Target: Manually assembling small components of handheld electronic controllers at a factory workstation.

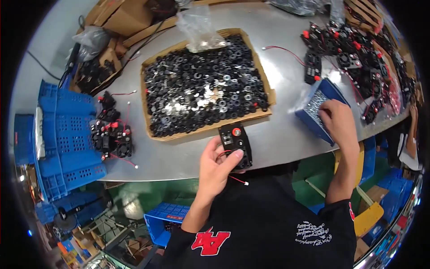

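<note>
My left hand (218,166) grips a black plastic device housing (242,142) at the table's front edge, thumb across its lower part. A round red-rimmed part sits near the housing's top, and a thin red wire with a white plug hangs below it. To the right, my right hand (337,120) reaches into a blue bin (322,132) of small silvery screws (315,104). Its fingers are bent together at the screws; whatever is between them is hidden. Beyond my left hand lies a shallow cardboard tray (210,129) full of black rings and small parts.
A clear plastic bag (197,27) rests on the tray's far edge. Wired black assemblies (354,58) are heaped at the far right, with more assemblies (112,134) at the left beside a blue crate (67,139). Behind stand cardboard boxes (127,20). Another person's arm (413,130) shows far right.
</note>
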`<state>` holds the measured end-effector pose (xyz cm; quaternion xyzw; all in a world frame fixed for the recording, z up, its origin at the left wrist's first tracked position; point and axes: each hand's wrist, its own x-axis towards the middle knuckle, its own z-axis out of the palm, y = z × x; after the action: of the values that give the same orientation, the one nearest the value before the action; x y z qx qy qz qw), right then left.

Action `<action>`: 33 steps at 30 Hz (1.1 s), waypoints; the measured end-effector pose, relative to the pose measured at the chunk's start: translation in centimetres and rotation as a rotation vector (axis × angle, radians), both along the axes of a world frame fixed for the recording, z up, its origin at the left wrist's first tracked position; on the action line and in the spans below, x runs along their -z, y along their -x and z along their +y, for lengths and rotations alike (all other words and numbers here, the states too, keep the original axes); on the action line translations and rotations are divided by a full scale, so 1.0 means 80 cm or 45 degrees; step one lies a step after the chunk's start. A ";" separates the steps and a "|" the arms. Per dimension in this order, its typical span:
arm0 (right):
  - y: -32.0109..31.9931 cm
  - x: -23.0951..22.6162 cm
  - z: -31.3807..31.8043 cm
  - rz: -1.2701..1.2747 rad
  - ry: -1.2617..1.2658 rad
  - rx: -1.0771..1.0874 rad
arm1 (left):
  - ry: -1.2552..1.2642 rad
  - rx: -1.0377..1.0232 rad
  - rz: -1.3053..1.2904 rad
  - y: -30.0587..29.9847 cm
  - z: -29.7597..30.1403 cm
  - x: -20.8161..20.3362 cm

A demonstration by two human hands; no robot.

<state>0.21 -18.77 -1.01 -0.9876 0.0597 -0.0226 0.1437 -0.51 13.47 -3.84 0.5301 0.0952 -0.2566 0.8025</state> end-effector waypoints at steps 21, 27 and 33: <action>-0.179 0.029 0.343 -0.105 0.055 -1.104 | -0.098 -0.318 -0.108 0.030 0.097 0.009; -0.182 0.043 0.320 -0.355 -0.177 -0.910 | -0.072 -0.266 -0.113 0.028 0.098 0.010; -0.180 0.042 0.292 -0.387 -0.432 -0.839 | -0.091 -0.263 -0.106 0.026 0.088 0.012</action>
<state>14.59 4.56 -4.39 -0.9014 -0.2793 -0.1112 0.3115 -2.59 20.52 -4.82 0.5559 0.1250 -0.1468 0.8086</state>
